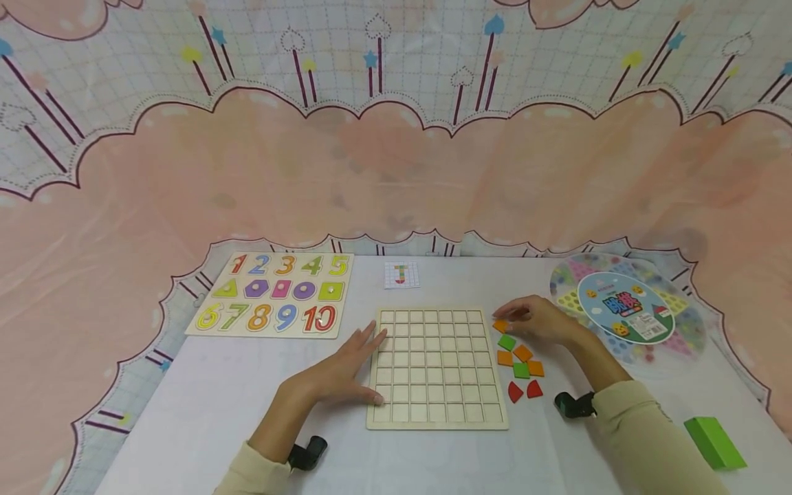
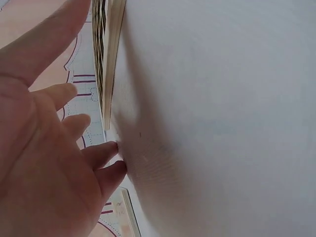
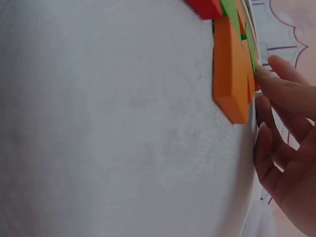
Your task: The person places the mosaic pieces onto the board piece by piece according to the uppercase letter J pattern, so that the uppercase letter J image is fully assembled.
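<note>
A square wooden grid board (image 1: 438, 368) lies on the table in the head view. My left hand (image 1: 337, 364) rests at its left side, fingers spread, fingertips and thumb on the border. In the left wrist view, that hand (image 2: 54, 143) is beside the board's edge (image 2: 114, 64). Right of the board, my right hand (image 1: 538, 320) pinches an orange tile (image 1: 500, 327) between thumb and fingertips, low over the table. Nearer me lie loose orange tiles (image 1: 522, 353), green tiles (image 1: 507, 342) and red quarter-round pieces (image 1: 534, 389). The right wrist view shows the hand (image 3: 291, 133) beyond another orange tile (image 3: 229, 74).
A small card (image 1: 401, 275) with a coloured J stands behind the board. At the back left lies a number and shape puzzle (image 1: 272, 295). A round clear package with a blue label (image 1: 625, 307) sits at the back right, and a green block (image 1: 715, 443) at the front right.
</note>
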### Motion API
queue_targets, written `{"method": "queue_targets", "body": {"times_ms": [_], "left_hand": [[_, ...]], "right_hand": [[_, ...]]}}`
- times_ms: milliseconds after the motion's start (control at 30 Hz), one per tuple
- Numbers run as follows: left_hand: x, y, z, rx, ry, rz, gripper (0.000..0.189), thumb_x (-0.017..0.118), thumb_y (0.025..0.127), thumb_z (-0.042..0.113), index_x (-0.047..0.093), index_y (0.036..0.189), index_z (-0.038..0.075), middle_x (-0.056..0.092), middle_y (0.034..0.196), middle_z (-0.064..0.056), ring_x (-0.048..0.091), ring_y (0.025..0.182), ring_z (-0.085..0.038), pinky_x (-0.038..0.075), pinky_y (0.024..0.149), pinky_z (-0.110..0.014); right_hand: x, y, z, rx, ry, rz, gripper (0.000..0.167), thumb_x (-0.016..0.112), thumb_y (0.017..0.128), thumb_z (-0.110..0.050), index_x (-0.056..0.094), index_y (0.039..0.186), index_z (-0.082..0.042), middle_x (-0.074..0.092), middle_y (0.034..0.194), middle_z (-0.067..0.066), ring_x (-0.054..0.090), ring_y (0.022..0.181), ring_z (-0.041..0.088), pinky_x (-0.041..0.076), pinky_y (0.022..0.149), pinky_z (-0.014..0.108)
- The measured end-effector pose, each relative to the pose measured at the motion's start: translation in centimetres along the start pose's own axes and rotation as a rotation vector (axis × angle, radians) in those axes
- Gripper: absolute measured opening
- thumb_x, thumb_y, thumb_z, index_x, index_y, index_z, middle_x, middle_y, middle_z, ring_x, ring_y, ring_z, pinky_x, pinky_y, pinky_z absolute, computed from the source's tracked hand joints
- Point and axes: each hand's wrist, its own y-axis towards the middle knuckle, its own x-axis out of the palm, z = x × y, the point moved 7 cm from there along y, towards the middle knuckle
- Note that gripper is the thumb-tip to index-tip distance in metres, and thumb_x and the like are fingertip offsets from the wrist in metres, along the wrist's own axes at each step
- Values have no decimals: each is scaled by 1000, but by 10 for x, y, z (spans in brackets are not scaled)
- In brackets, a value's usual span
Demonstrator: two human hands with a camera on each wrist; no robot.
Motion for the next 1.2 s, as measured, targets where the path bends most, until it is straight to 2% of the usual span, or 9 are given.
{"method": "queue_targets", "body": {"times_ms": [167, 367, 467, 633, 800, 1033, 1200], "left_hand": [[1, -2, 2, 24, 32, -27, 107, 88, 77, 40, 29, 162, 15, 11, 175, -3, 3, 162, -41, 17, 128, -64], [4, -1, 2, 21, 60, -45, 101, 87, 78, 37, 35, 159, 9, 14, 174, -4, 2, 162, -41, 17, 128, -65], [5, 1, 1, 7, 67, -42, 100, 87, 78, 37, 35, 159, 11, 15, 175, -1, 2, 162, -39, 18, 128, -64], [6, 1, -1, -23, 67, -38, 100, 88, 77, 37, 36, 159, 15, 16, 174, 1, 2, 163, -37, 18, 128, -63], [4, 0, 2, -17, 75, -30, 100, 89, 76, 36, 37, 159, 12, 17, 174, -2, 3, 162, -39, 19, 128, -64], [2, 2, 7, 2, 68, -38, 100, 88, 77, 36, 37, 159, 10, 16, 174, -4, 3, 162, -40, 18, 127, -65], [5, 0, 1, -4, 53, -28, 101, 89, 76, 36, 38, 158, 10, 18, 174, -5, 3, 162, -41, 19, 127, -66]], "right_hand": [[1, -2, 2, -29, -5, 7, 24, 69, 94, -5, 76, 116, -8, 74, 123, 14, 65, 115, 29, 54, 104, 47], [1, -4, 1, -68, -27, 21, 20, 69, 93, -3, 77, 110, -8, 73, 120, 15, 66, 113, 29, 56, 99, 31], [1, -5, -1, -66, -22, 13, 21, 68, 93, -1, 77, 110, -8, 72, 121, 15, 64, 113, 28, 55, 98, 28], [2, -3, -1, -37, -17, -5, 22, 67, 93, -1, 76, 112, -9, 72, 122, 14, 62, 112, 27, 53, 102, 37], [3, -2, 2, -10, -21, 6, 21, 68, 94, -2, 75, 113, -9, 73, 120, 12, 62, 111, 25, 52, 105, 47], [-1, -5, 5, 11, -42, 25, 19, 67, 95, -4, 73, 113, -8, 73, 116, 11, 62, 103, 23, 53, 101, 44], [-2, 0, 1, -17, -38, 57, 17, 69, 95, -8, 72, 112, -7, 73, 115, 12, 65, 104, 25, 56, 99, 43]]}}
